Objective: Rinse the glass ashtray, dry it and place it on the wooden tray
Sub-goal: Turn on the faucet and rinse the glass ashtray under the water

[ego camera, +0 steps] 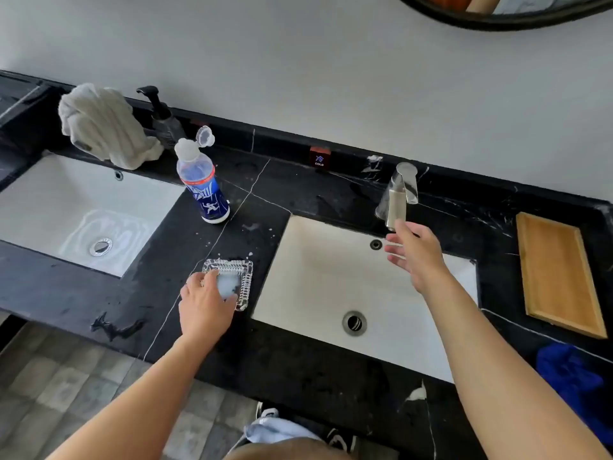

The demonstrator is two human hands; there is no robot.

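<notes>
A square cut-glass ashtray (239,280) with whitish foam in its bowl sits on the black marble counter between two sinks. My left hand (205,303) rests on its near-left side, fingers curled over the rim and gripping it. My right hand (414,252) hovers over the right sink (318,280), fingers spread, fingertips touching the end of the metal faucet (398,200). No water runs from it. The wooden tray (557,273) lies empty at the far right of the counter.
A blue-labelled plastic bottle (202,187) with its cap flipped open stands behind the ashtray. A crumpled grey towel (102,127) and a black pump dispenser (162,117) sit at the back left. A blue cloth (570,376) lies at the counter's right front. The left sink (49,207) holds some water.
</notes>
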